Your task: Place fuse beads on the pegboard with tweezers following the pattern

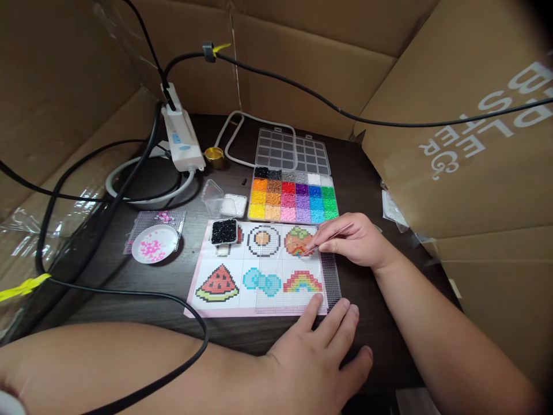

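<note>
Fingers of the right hand (pixel 358 239) were closed in a pinch on slim tweezers (pixel 341 231); could not tell whether the tips gripped a bead. Left hand (pixel 317 354) held nothing: fingers spread, one tip at the near edge of the clear pegboard (pixel 332 282).

Pegboard lay flat over the right part of the pattern sheet (pixel 211 260), overhanging its right side, between the middle of the table (pixel 242 337) and its right edge. Tweezer tips met a small multi-coloured patch (pixel 298 252) at the foot of the fruit print (pixel 298 235).

Progress, judged: early stage. That patch looked like the only part made up, possibly a few placed beads. Rainbow print (pixel 302 281) showed through; peg filling there too fine to confirm. Most of the board appeared unfilled, so most placing seemed left.

Outward: black beads (pixel 223 231) in a tray on the sheet, white beads (pixel 234 205) just beyond. Sorted bead case (pixel 276 221) stood open toward the table's far edge. Toward the left edge, a white dish (pixel 166 236) of pink beads (pixel 152 249) overlapped a second pegboard (pixel 179 219). Power strip (pixel 185 138) sat near the far-left corner.
</note>
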Available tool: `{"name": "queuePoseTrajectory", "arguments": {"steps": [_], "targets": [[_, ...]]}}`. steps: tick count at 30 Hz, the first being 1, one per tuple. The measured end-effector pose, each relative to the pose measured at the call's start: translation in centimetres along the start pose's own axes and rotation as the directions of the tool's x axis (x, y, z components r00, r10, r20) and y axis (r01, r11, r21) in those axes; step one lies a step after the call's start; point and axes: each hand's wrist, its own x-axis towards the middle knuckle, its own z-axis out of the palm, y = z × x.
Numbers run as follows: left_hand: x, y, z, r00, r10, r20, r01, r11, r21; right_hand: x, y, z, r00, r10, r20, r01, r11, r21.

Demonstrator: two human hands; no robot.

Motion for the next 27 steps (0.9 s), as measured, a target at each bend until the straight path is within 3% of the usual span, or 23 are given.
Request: {"name": "queuePoseTrajectory", "arguments": {"steps": [27], "targets": [[-0.16,0.46,0.10,1.000,-0.020,-0.012,0.020,0.999,-0.036,-0.01,-0.03,0.14,1.000,0.015,-0.008,-0.015,1.000,0.009]]}}
